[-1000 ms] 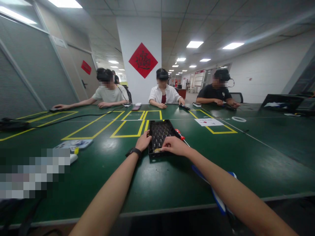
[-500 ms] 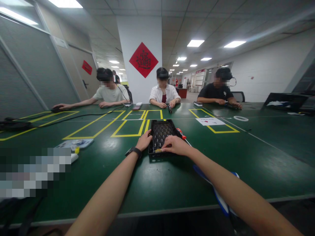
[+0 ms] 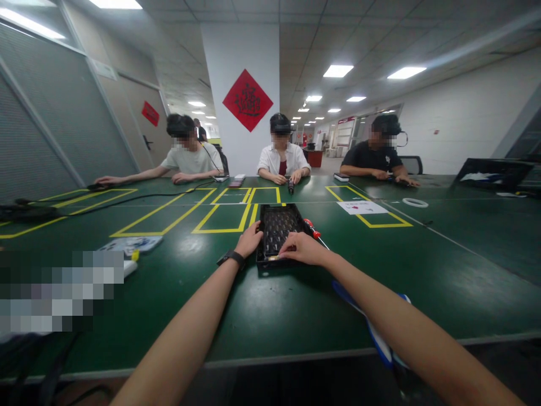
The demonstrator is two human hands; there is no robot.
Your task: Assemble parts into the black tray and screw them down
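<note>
In front of me on the green table lies a shallow black casing (image 3: 279, 223), tray-like, with rows of small pale pieces inside. My left hand (image 3: 249, 240) grips its left rim, a dark band round the wrist. Over the near right corner is my right hand (image 3: 301, 248), thumb and fingers pinched at a small pale-yellow piece (image 3: 274, 257) inside the near end. Its kind is too small to make out, and my fingers partly cover it. A red-handled screwdriver (image 3: 313, 230) lies against the casing's right side, its shaft pointing toward my right forearm.
Three people sit across the green table (image 3: 236, 316), marked with yellow tape. A white paper (image 3: 362, 208) and a white ring (image 3: 415, 202) lie to the right. A blue-and-white object (image 3: 378, 335) sits under my right forearm. Cables (image 3: 105, 204) run at left.
Both hands stay at the casing, the right still pinching at the near end. The view has shifted slightly; the pale-yellow piece shows a little differently beside my fingertips.
</note>
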